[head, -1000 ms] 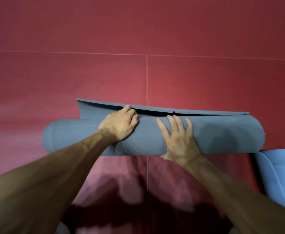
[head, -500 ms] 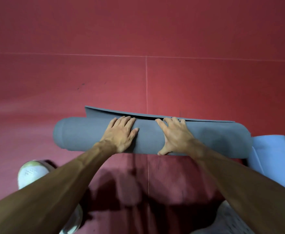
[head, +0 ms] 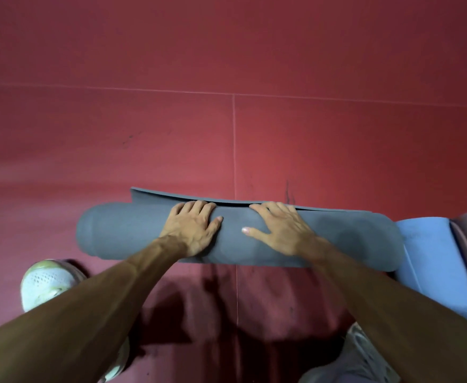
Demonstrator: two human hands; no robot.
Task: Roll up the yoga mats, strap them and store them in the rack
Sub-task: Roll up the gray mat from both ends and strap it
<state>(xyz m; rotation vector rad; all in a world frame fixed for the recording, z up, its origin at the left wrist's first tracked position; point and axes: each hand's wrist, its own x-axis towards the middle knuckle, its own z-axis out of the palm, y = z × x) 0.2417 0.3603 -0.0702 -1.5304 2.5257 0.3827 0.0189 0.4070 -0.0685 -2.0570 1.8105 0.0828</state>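
One grey mat (head: 116, 230) under left hand (head: 191, 230), right hand (head: 285, 233) — edge unrolled.

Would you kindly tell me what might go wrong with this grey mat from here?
1. The grey roll juts left past its loose flap, so it may finish crooked.
2. The left hand and right hand press flat near the middle; no strap is in view, so letting go may let it unroll.
3. Its right end appears to meet the blue mat and may snag.
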